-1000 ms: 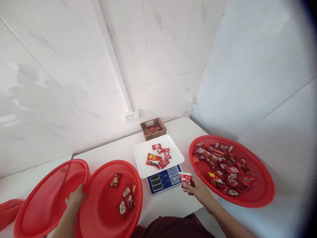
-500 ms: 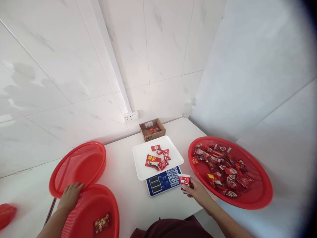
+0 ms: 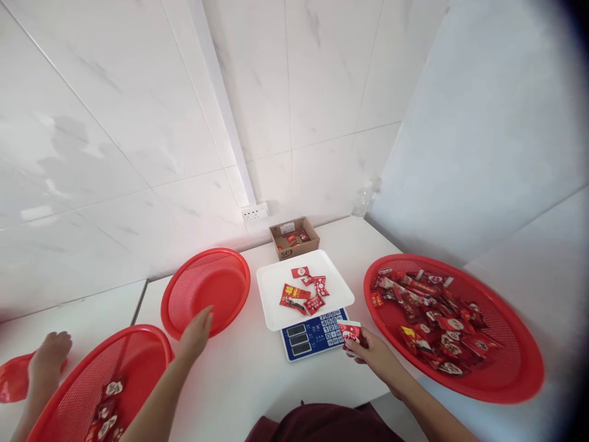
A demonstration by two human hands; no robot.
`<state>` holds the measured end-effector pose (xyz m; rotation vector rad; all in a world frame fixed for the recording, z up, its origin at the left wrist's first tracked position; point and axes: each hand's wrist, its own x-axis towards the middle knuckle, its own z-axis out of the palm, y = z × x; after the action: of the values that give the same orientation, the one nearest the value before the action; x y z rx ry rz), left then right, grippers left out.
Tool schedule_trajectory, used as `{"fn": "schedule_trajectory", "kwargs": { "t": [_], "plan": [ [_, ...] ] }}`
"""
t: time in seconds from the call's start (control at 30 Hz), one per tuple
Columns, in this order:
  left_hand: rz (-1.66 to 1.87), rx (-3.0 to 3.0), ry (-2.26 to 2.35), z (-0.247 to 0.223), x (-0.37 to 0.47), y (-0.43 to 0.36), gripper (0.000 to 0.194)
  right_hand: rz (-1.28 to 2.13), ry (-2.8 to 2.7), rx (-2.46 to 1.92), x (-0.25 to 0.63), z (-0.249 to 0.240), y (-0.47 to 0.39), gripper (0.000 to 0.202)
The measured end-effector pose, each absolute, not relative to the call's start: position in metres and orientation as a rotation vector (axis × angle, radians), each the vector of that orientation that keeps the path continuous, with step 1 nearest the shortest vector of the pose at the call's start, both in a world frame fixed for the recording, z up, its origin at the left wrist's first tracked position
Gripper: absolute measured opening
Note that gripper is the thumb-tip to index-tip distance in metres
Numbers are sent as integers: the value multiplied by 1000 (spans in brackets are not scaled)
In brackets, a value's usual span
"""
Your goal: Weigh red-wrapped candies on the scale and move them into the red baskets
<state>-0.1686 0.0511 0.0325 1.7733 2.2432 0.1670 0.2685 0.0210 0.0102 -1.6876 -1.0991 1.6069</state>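
Observation:
My right hand (image 3: 370,353) pinches a small red-and-white candy packet (image 3: 350,332) just off the front right corner of a digital scale (image 3: 301,344). On the scale, a white tray (image 3: 271,294) carries several red candy packets (image 3: 314,304). At the left, my left hand (image 3: 197,331) has hold of the near rim of a red mesh basket (image 3: 171,301), whose visible inside is bare. Another red basket (image 3: 151,337), with several red packets in it, lies nearer to me, partly behind my left forearm.
A large red basket (image 3: 519,374) full of wrapped candies is at the right. Behind the tray stands a small cardboard box (image 3: 299,248) with packets. A clear bottle (image 3: 363,199) is in the back corner. Another person's hand (image 3: 48,356) is by a red bag (image 3: 16,377) far left.
The bare basket and my left hand have moved right, toward the scale. The nearer basket has shifted left, and another person's hand has appeared. My right hand still holds the packet.

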Motion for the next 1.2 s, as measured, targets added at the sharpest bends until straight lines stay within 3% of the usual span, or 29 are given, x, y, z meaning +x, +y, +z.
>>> {"fn": "schedule_trajectory", "kwargs": {
  "t": [0.43,0.7,0.8,0.97,1.2],
  "plan": [
    [359,2036,1943,19,-42,74,46,1616,-1117,-1718,268,15,24,46],
    [67,2238,1436,20,36,122,58,1612,-1100,-1701,268,12,24,46],
    [88,2224,1480,20,41,131,53,1608,-1079,-1695,269,9,23,47],
    [206,2125,1674,25,30,128,29,1533,-1027,-1685,275,7,28,44],
    [491,1796,2301,41,-46,104,33,1134,-925,-1810,309,10,53,42]
  ]
}}
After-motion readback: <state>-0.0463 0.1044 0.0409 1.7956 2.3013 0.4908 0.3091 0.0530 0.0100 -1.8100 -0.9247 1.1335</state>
